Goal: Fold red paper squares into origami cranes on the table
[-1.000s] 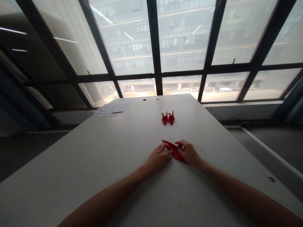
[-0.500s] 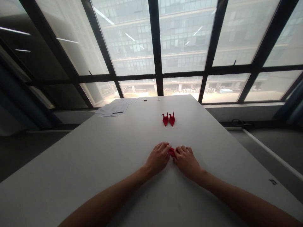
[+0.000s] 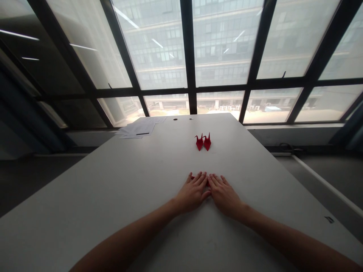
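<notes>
Under my hands lies a piece of red folded paper (image 3: 209, 183) on the white table; most of it is covered, with slivers showing between the hands and by the left fingers. My left hand (image 3: 193, 193) rests flat over it, fingers stretched forward and thumb toward the right hand. Close beside it, my right hand (image 3: 225, 193) also lies flat, its fingertips at the paper's edge. Farther off stand two red paper cranes, a left crane (image 3: 199, 144) and a right crane (image 3: 207, 144), side by side.
Loose white papers (image 3: 133, 129) with a dark pen (image 3: 142, 133) on them lie at the table's far left corner. A small dark mark (image 3: 329, 219) is near the right edge of the table (image 3: 113, 196). Tall windows (image 3: 161, 49) stand behind.
Both hands have gone from pinching the red paper between the fingers to lying flat with fingers stretched over it. The two cranes have stayed in place.
</notes>
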`<action>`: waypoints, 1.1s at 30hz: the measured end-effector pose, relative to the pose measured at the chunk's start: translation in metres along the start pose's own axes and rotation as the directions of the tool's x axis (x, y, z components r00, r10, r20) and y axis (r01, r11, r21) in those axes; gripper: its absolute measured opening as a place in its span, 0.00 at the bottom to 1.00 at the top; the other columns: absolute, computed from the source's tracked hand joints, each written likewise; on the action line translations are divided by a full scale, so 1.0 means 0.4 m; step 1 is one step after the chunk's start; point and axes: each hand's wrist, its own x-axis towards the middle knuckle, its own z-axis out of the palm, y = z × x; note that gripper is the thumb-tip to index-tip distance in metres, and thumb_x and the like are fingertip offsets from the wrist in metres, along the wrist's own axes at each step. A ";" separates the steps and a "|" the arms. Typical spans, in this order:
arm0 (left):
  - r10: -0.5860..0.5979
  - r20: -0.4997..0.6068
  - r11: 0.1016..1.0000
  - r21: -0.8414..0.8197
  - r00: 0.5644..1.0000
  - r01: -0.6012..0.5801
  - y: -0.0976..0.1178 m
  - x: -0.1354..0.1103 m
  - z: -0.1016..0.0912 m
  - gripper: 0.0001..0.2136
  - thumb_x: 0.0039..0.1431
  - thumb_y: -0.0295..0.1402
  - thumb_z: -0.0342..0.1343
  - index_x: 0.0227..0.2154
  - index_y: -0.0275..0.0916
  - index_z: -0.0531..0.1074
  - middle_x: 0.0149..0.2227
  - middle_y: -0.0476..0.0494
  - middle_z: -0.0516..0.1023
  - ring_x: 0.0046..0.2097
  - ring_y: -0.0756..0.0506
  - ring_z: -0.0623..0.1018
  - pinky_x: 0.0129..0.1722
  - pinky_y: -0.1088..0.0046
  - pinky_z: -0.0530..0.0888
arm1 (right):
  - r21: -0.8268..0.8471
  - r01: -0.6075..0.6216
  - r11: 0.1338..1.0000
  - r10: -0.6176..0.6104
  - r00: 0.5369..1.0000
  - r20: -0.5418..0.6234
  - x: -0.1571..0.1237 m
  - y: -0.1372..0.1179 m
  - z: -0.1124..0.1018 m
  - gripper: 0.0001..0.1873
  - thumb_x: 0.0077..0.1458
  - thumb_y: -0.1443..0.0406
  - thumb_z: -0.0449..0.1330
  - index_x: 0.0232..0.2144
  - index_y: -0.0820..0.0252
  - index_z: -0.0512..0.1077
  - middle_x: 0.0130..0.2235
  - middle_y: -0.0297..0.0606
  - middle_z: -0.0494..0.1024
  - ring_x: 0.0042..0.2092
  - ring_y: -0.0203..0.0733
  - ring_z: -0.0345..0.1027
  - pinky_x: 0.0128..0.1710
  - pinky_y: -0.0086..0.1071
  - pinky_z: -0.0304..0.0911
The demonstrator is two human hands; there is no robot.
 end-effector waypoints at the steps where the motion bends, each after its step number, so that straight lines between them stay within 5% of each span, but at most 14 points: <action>1: -0.002 0.013 1.000 0.003 1.000 0.002 -0.002 -0.004 -0.002 0.31 0.70 0.52 0.33 0.68 0.38 0.51 0.70 0.37 0.51 0.71 0.39 0.53 0.67 0.49 0.49 | 0.005 0.007 1.000 -0.007 1.000 0.007 -0.001 0.003 0.000 0.28 0.67 0.67 0.42 0.66 0.71 0.56 0.68 0.52 0.56 0.69 0.50 0.48 0.68 0.48 0.41; 11: -0.263 0.119 0.954 0.180 0.958 0.239 -0.039 -0.059 -0.051 0.37 0.68 0.55 0.37 0.65 0.25 0.57 0.67 0.23 0.55 0.69 0.31 0.55 0.66 0.46 0.53 | 0.013 0.005 1.000 -0.005 1.000 -0.003 -0.001 0.002 -0.004 0.30 0.68 0.59 0.44 0.66 0.73 0.57 0.67 0.56 0.56 0.69 0.52 0.47 0.68 0.49 0.39; 15: -0.416 0.016 0.889 0.218 0.909 0.403 -0.048 -0.040 -0.040 0.35 0.69 0.51 0.39 0.63 0.21 0.59 0.65 0.18 0.57 0.69 0.29 0.56 0.66 0.48 0.54 | 0.004 0.009 1.000 -0.009 1.000 -0.006 0.000 -0.001 -0.004 0.30 0.68 0.60 0.44 0.66 0.75 0.56 0.67 0.57 0.56 0.69 0.52 0.47 0.68 0.48 0.41; 18: -0.276 -0.061 0.941 0.185 0.959 0.283 -0.040 -0.018 -0.026 0.32 0.71 0.47 0.36 0.66 0.23 0.53 0.69 0.24 0.50 0.71 0.34 0.49 0.68 0.51 0.49 | 0.002 0.008 1.000 -0.008 1.000 -0.012 0.001 -0.006 -0.005 0.30 0.68 0.60 0.44 0.65 0.75 0.57 0.67 0.57 0.56 0.69 0.52 0.47 0.68 0.48 0.41; 22: 0.006 0.075 0.996 0.090 0.997 -0.013 -0.026 -0.009 -0.019 0.32 0.71 0.51 0.30 0.69 0.36 0.48 0.71 0.38 0.46 0.72 0.41 0.48 0.69 0.52 0.47 | -0.008 0.015 1.000 -0.015 1.000 -0.008 0.001 -0.006 -0.005 0.29 0.68 0.62 0.45 0.65 0.75 0.57 0.67 0.58 0.57 0.69 0.53 0.48 0.68 0.49 0.40; 29: -0.232 0.149 0.967 0.145 0.961 0.211 -0.064 -0.046 -0.044 0.39 0.67 0.57 0.35 0.67 0.26 0.54 0.68 0.24 0.52 0.70 0.32 0.53 0.66 0.46 0.51 | -0.016 0.036 0.999 -0.036 0.999 -0.005 0.000 0.003 0.002 0.30 0.67 0.62 0.45 0.66 0.75 0.55 0.67 0.58 0.55 0.69 0.54 0.46 0.68 0.50 0.39; 33: -0.286 -0.024 0.942 0.175 0.958 0.286 -0.055 -0.032 -0.044 0.34 0.70 0.50 0.36 0.66 0.25 0.56 0.67 0.22 0.55 0.70 0.32 0.53 0.67 0.46 0.50 | -0.001 0.037 0.999 -0.037 0.999 -0.012 0.002 -0.001 0.000 0.30 0.67 0.61 0.45 0.66 0.75 0.55 0.67 0.57 0.56 0.69 0.53 0.47 0.69 0.50 0.38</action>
